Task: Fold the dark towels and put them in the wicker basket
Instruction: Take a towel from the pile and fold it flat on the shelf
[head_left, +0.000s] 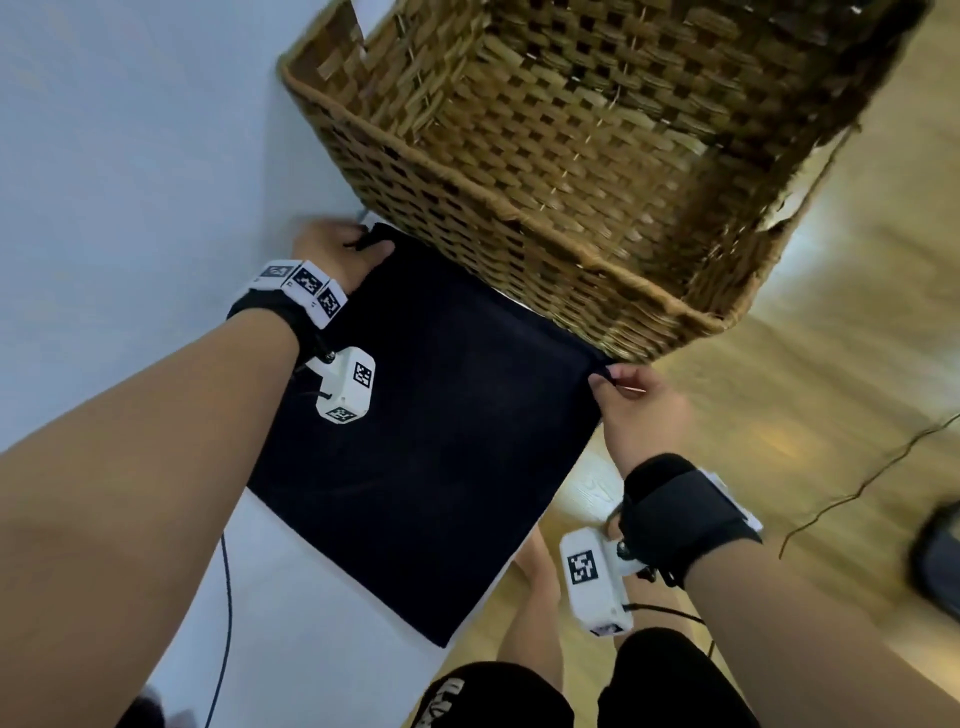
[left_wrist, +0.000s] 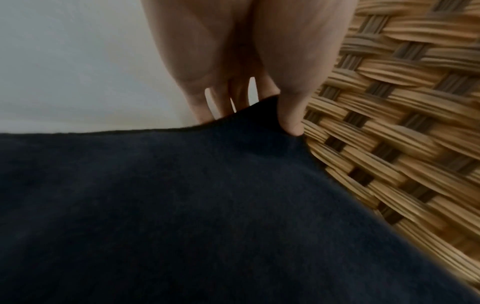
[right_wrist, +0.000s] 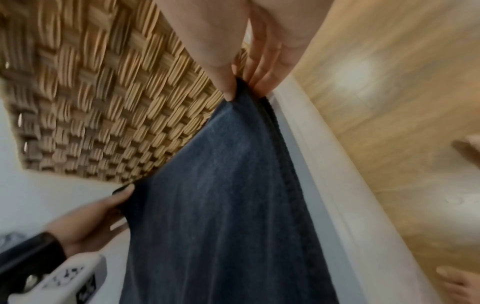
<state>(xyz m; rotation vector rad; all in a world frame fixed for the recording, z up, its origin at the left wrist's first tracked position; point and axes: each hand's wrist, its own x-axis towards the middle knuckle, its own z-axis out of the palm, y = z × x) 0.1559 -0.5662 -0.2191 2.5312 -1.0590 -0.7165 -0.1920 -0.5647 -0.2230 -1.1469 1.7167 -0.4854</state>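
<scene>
A dark towel (head_left: 436, 431) lies spread as a square on the white table (head_left: 130, 156), its far edge against the wicker basket (head_left: 571, 280). My left hand (head_left: 340, 249) pinches the towel's far left corner, thumb on top and fingers under, as the left wrist view shows at the towel (left_wrist: 182, 205) beside the basket wall (left_wrist: 402, 123). My right hand (head_left: 631, 400) pinches the far right corner at the table's edge; in the right wrist view the towel (right_wrist: 228, 205) hangs from thumb and fingers. The basket's inside looks bare.
The table's right edge (right_wrist: 324, 174) runs just beside the towel, with wooden floor (head_left: 857, 312) below. A thin cable (head_left: 857, 483) trails on the floor at the right. A dark cord (head_left: 226, 597) hangs near my left forearm. The person's legs (head_left: 535, 597) stand below.
</scene>
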